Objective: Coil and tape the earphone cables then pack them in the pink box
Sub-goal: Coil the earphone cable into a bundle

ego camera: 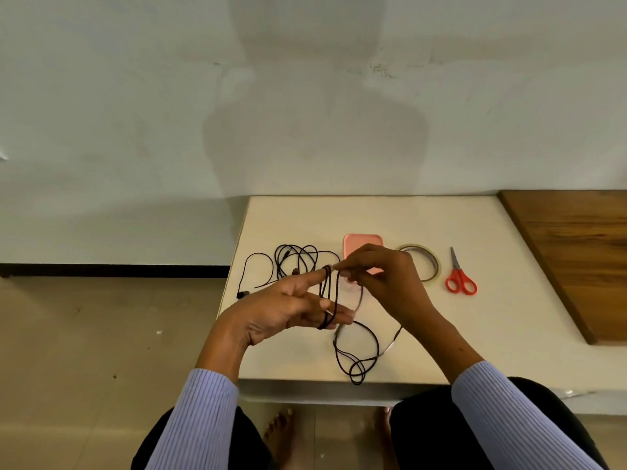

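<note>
A black earphone cable [356, 351] is wound in a few turns around the spread fingers of my left hand [288, 310], which is held palm up above the white table [475, 317]. My right hand [380, 276] pinches the cable near my left index fingertip. The cable's loose end hangs in loops down to the table's near edge. A second black earphone cable [295, 262] lies tangled on the table behind my left hand. The pink box [359, 244] sits behind my right hand, partly hidden by it.
A roll of clear tape [427, 262] lies right of the pink box. Red-handled scissors [459, 278] lie further right. A wooden board [576, 259] covers the table's right side. The wall is close behind, and the floor is to the left.
</note>
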Demonstrator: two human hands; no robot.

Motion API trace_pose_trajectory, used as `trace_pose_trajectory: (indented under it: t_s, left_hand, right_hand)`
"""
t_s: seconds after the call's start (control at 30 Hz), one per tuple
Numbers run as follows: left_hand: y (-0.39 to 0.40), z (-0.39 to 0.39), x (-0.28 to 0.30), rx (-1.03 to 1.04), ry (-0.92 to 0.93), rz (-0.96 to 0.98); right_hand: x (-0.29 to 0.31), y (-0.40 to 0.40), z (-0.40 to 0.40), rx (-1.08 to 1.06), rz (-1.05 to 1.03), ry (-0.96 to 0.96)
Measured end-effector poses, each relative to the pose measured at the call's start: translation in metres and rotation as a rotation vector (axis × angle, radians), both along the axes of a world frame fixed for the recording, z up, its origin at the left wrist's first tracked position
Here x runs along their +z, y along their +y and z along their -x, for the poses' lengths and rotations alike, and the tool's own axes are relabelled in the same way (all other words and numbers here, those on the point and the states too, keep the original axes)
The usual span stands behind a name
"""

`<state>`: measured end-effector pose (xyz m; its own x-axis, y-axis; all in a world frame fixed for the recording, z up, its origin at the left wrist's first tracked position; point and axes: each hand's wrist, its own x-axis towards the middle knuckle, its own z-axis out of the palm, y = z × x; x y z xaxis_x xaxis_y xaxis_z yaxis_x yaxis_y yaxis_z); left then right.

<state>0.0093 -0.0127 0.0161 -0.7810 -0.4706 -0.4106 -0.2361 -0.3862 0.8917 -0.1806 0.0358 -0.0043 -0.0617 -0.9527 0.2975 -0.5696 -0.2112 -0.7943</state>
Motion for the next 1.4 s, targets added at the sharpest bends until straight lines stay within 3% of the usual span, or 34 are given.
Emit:
trace_pose_trajectory:
  t_s: [0.13, 0.37, 0.53, 0.7, 0.93, 1.07, 1.17, 1.3, 1.4]
  left_hand:
    - [0.002, -0.002, 0.002, -0.080, 0.040, -0.041]
    - [-0.009, -0.012, -0.002, 0.132, 0.133, -0.111]
    - [0.000, -0.004, 0.000, -0.071, 0.082, -0.079]
    - [0.000, 0.000, 0.003, -0.130, 0.110, -0.106]
    - [0.001, -0.001, 0.003, -0.162, 0.297, -0.178]
    - [0.001, 0.003, 0.003, -0.016, 0.392, -0.224]
    - [-0.003, 0.006, 0.001, 0.174, 0.400, -0.238]
    - [-0.011, 0.009, -0.004, 0.433, 0.406, -0.192]
    - [-0.016, 0.010, -0.012, 0.505, 0.271, -0.074]
  right_hand:
    - [0.000, -0.001, 0.000, 0.000, -0.054, -0.085]
    - [0.010, 0.000, 0.008, -0.075, -0.040, -0.153]
    - [0.005, 0.000, -0.002, -0.052, -0.016, -0.066]
    - [-0.004, -0.002, -0.003, -0.081, -0.005, -0.028]
    - [-0.004, -0.002, -0.003, -0.135, -0.158, -0.201]
    - [-0.001, 0.003, -0.016, -0.026, -0.364, -0.412]
    - [-0.007, 0.004, -0.024, -0.012, -0.489, -0.341]
    - [-0.010, 0.003, -0.028, 0.053, -0.448, -0.102]
    - [-0.014, 0.003, -0.032, 0.093, -0.416, 0.072]
